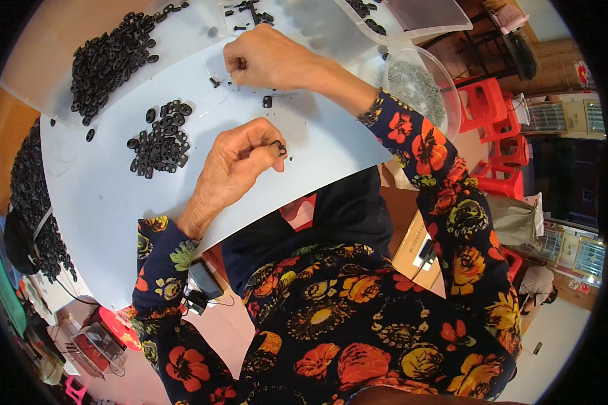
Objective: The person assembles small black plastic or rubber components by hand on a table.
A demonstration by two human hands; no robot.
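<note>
My left hand (233, 162) is above the near part of the white tabletop (304, 172), thumb and fingertips pinched on a small black plastic piece (281, 150) with an opening in it. Farther off, my right hand (273, 59) is curled closed, low over the table; whatever its fingers may hold is hidden. Beside those fingers lies a tiny black pin-like part (214, 82). A single black piece (267, 102) rests on the table between my two hands. Left of them is a small heap of black oval pieces with holes (161, 145).
A bigger heap of black pieces (111, 64) sits at the far left. At right, a round clear tub (452, 108) holds many thin metal pins, near a clear plastic bin (446, 25). More black parts (30, 196) lie along the left edge. Red stools (483, 104) stand beyond.
</note>
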